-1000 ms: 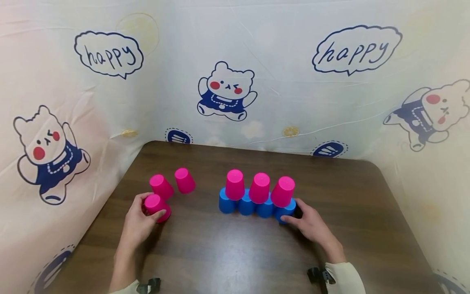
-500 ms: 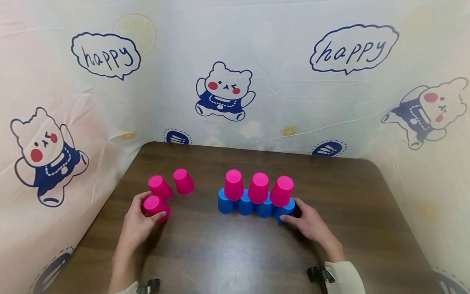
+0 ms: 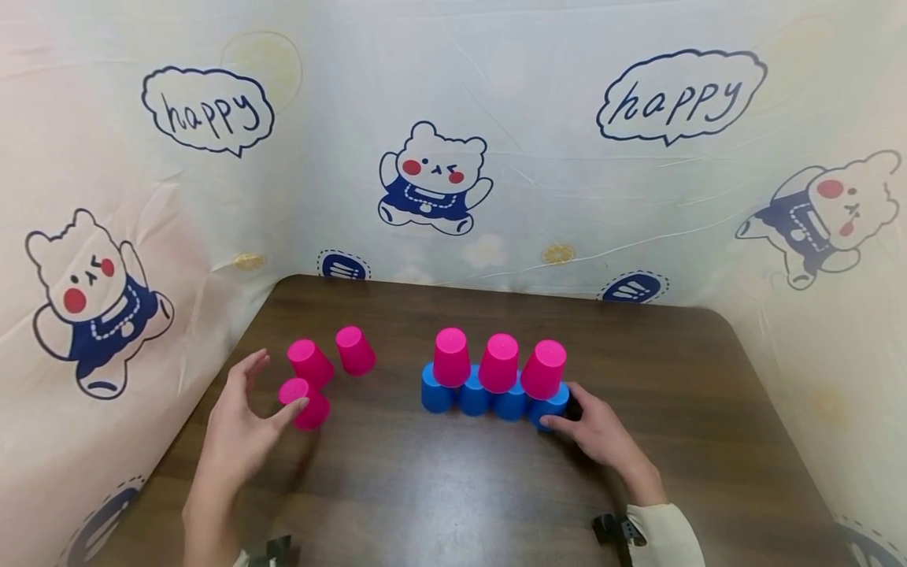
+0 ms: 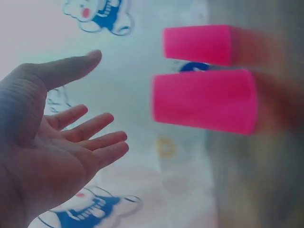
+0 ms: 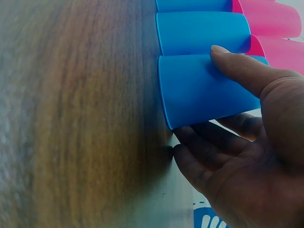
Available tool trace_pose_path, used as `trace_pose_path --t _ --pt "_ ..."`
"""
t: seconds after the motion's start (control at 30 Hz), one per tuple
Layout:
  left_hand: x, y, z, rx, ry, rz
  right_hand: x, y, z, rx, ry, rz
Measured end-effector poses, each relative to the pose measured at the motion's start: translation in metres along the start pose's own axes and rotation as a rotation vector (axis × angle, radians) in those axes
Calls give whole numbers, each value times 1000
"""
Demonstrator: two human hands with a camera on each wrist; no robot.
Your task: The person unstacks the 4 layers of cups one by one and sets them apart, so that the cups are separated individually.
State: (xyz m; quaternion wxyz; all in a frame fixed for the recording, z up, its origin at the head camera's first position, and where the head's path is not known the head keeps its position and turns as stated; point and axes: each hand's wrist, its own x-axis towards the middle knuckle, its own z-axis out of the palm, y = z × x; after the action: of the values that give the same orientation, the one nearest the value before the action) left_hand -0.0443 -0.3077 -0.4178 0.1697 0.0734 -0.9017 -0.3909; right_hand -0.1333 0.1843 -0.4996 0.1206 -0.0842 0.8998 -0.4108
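Three pink cups [image 3: 499, 364] staggered atop blue row [image 3: 475, 400].
Right hand [image 3: 604, 435] pinches blue row's end cup [image 5: 206, 92] (steadying, presumably); left hand [image 3: 237, 429], left of blue row, spread, empty.

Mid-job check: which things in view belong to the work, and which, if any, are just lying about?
Likely part of the job:
four blue cups, the end one held by the right hand
three pink cups stacked on them
three loose pink cups near the left hand

Likely just surroundings:
table
printed cloth
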Motion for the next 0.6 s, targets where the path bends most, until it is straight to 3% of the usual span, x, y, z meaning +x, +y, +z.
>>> trace_pose_path --t 0.1,0.23,0.43,0.6 --pt "2 17 1 -25 25 58 0 0 0 4 3 5" --pt "9 38 12 -75 5 104 2 0 -1 3 9 1" --pt "19 63 45 -151 -106 165 3 0 -2 2 12 6" --pt "28 78 74 -196 -219 159 1 0 1 -5 11 16"
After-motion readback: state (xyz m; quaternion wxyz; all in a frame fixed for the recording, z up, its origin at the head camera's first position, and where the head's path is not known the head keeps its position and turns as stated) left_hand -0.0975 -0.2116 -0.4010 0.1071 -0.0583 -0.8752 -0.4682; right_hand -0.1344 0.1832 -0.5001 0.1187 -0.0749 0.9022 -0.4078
